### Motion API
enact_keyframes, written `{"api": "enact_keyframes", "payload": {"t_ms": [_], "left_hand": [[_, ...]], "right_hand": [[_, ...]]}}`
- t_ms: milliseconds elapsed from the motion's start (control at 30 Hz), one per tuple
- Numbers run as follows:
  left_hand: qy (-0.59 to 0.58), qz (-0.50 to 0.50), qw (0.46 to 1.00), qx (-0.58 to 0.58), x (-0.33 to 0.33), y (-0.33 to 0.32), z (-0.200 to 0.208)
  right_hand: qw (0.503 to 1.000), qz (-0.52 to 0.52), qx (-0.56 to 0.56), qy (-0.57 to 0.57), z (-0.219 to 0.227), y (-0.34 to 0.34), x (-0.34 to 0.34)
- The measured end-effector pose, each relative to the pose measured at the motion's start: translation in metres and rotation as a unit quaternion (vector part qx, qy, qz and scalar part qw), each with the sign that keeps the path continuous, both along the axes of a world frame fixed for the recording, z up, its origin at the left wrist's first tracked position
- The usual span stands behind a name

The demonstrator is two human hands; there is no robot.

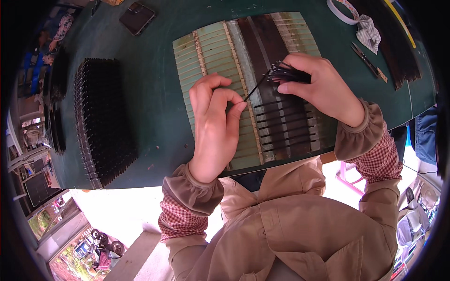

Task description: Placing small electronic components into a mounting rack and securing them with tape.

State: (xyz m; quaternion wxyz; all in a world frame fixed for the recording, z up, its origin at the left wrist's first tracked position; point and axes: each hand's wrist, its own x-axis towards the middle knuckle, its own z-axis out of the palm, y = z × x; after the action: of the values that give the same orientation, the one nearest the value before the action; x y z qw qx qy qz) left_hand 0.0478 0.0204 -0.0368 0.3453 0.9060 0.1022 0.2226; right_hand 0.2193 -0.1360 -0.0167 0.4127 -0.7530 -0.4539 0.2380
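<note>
My left hand pinches the end of one thin black stick between thumb and forefinger. The stick slants up toward a bundle of thin black sticks with pale tips, which my right hand grips. Both hands are over a pale green grooved board. Dark brown bands run along it, with a greyish strip between them. Below my right hand, several black sticks lie side by side across the bands. The rear of the bundle is hidden in my right palm.
A long row of black sticks joined by bands is on the green table at left. A phone-like dark object lies at the far left. On the right are scissors, a crumpled cloth, a tape roll and dark strips.
</note>
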Motion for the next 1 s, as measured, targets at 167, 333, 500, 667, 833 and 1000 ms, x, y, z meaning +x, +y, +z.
{"api": "enact_keyframes", "payload": {"t_ms": [167,333,500,667,833,1000], "left_hand": [[-0.001,0.001,0.999,0.04,0.003,-0.002,0.0],[-0.014,0.006,1.0,0.013,0.003,-0.002,0.004],[0.002,0.01,1.0,-0.03,0.0,0.001,0.007],[-0.005,0.0,0.999,-0.048,0.0,0.002,0.007],[-0.004,-0.026,0.999,-0.032,-0.007,0.0,0.004],[-0.004,-0.053,0.999,-0.009,-0.015,0.004,-0.005]], "right_hand": [[0.998,0.001,0.052,-0.027,0.001,0.01,0.003],[0.995,0.015,0.079,-0.052,-0.003,0.014,0.002],[1.0,0.008,0.018,0.015,0.006,0.007,0.004],[0.996,0.029,-0.013,0.077,0.003,-0.005,0.013],[0.999,-0.008,-0.036,0.022,0.003,-0.01,0.01],[1.0,-0.003,-0.029,0.002,0.0,-0.01,0.007]]}}
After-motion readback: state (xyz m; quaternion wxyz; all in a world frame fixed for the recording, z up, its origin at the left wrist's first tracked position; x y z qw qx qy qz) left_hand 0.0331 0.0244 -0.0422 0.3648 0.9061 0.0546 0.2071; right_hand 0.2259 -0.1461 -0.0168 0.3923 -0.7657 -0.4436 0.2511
